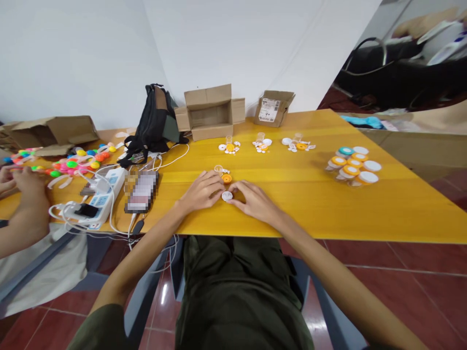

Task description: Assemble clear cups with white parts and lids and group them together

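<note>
A small round white cap [226,196] is between my two hands near the front edge of the table. My right hand [253,200] pinches its right side between thumb and forefinger. From the left, my left hand [203,190] has its curled fingertips against the cap; its palm faces down. Just beyond my fingers lies an orange lid [226,179]. Beside that lid are a clear plastic ring-like cup [218,168] and some small white pieces [226,171], partly hidden by my left hand.
Three groups of jar parts with orange lids [229,147] lie farther back. Capped jars [353,167] cluster at right. Cardboard boxes [211,116] and a backpack [155,121] stand behind. Left are a phone [142,192], a power strip [105,199] and another person's hands [27,182] among colourful beads.
</note>
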A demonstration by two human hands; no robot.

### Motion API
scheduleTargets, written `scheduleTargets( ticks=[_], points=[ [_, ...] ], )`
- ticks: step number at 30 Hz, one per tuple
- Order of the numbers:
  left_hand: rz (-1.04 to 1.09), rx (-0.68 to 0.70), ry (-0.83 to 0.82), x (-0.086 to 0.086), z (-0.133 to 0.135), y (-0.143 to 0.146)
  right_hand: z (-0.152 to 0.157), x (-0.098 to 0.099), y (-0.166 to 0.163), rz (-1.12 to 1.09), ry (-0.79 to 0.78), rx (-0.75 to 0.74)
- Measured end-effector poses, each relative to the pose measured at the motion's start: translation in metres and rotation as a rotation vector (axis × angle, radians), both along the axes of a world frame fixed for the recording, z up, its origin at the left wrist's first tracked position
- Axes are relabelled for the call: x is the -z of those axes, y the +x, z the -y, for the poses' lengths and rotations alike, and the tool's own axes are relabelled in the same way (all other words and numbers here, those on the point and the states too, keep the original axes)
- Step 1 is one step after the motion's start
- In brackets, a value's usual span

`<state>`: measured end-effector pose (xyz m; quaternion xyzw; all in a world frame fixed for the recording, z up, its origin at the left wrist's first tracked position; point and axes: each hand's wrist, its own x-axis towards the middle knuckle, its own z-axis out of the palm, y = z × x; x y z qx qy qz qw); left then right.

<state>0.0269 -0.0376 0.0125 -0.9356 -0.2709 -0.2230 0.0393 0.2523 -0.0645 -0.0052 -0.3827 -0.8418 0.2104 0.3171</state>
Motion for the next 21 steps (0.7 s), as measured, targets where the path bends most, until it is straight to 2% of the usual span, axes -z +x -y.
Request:
scheduleTargets(
  ticks=[7, 21],
  points=[
    [-0.019, 0.074, 0.032, 0.0021, 0.0031, 0.0031, 0.0006, -0.0019, 0.0003, -0.006, -0.007, -0.005],
    [0.008, 0.029, -0.054, -0.0045, -0.0008, -0.0037, 0.0014, -0.0025, 0.0005, 0.002, 0.01, -0.002]
  ],
)
